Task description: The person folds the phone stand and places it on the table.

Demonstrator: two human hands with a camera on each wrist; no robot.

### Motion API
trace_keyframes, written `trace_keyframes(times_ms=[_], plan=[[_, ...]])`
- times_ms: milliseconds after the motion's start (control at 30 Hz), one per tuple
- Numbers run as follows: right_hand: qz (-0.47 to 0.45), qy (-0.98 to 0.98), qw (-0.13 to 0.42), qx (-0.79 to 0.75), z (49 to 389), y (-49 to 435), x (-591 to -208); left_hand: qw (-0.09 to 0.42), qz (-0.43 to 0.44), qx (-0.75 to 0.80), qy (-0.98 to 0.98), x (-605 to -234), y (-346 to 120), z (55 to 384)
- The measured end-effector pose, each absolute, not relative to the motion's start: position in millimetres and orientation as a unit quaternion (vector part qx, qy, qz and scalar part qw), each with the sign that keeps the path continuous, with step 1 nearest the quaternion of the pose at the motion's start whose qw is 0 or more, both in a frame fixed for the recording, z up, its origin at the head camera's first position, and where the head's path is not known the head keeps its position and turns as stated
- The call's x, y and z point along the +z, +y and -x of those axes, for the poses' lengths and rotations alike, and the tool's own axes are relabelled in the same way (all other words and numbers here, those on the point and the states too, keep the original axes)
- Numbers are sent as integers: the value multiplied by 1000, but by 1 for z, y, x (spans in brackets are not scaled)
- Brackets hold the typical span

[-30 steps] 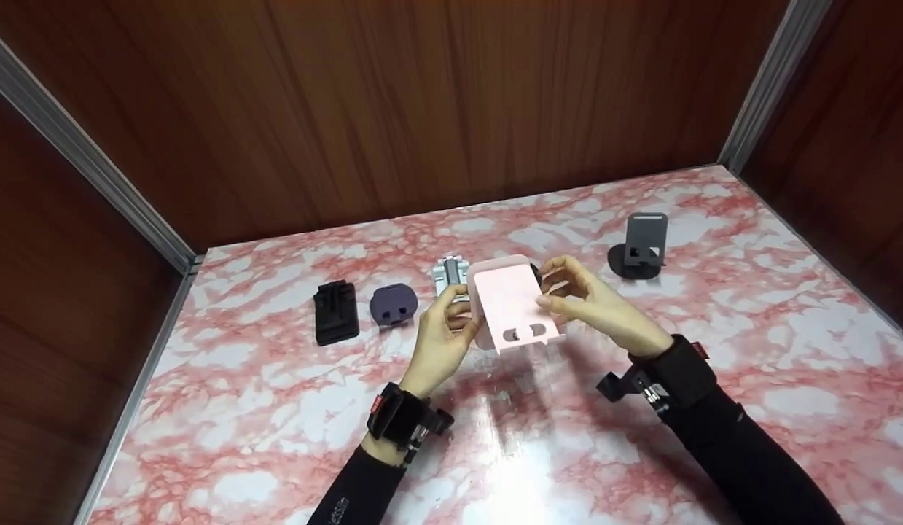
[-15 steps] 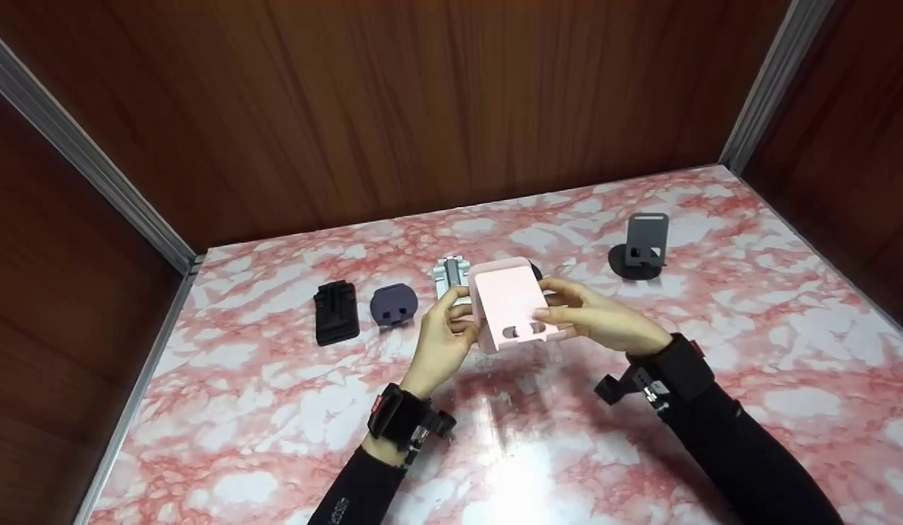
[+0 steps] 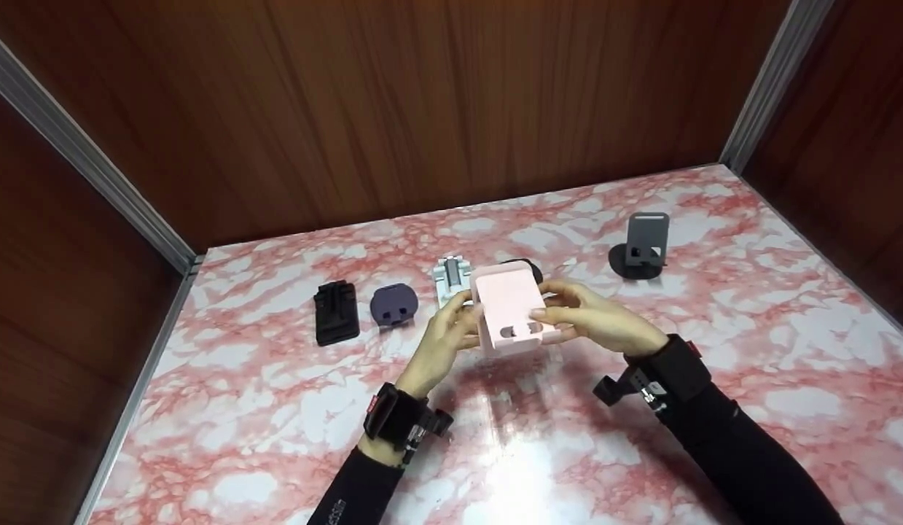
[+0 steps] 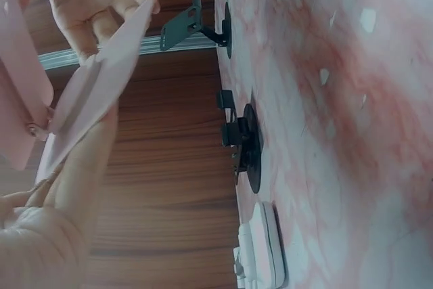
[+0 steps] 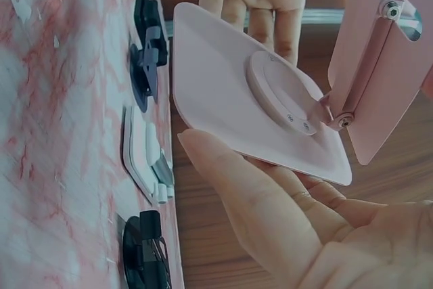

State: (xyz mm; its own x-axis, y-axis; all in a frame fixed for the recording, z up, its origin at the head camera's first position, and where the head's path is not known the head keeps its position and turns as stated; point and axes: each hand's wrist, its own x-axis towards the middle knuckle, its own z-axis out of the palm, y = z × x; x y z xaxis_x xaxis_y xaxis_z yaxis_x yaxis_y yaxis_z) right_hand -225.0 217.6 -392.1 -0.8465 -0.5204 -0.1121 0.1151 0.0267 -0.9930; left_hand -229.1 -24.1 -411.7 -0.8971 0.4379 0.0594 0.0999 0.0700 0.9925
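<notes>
A pink phone stand (image 3: 506, 300) is held above the table between both hands. Its flat base plate, round disc and hinged arm show in the right wrist view. My left hand (image 3: 438, 343) grips the stand's left edge, some fingers hidden behind it. My right hand (image 3: 604, 319) holds the right side, with the thumb near the cut-outs of the front plate. In the right wrist view the right thumb (image 5: 237, 197) lies along the base plate's edge.
On the marbled table (image 3: 276, 430) lie a black folded stand (image 3: 336, 312), a dark purple stand (image 3: 393, 305) and a white stand (image 3: 449, 277). Behind the pink one is a round black stand (image 3: 530, 268). An upright grey stand (image 3: 646, 240) stands right. Wooden panels surround the table.
The pink stand has tipped and sunk slightly, showing more of the black stand behind. My right hand has slid down its side; my left fingers have shifted on the edge.
</notes>
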Motion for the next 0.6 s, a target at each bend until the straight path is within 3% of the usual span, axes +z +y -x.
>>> trace_keyframes(times_ms=[600], plan=[[129,730,219,-634,228,216,-392,158,-185,695,677,-411,-23,232]])
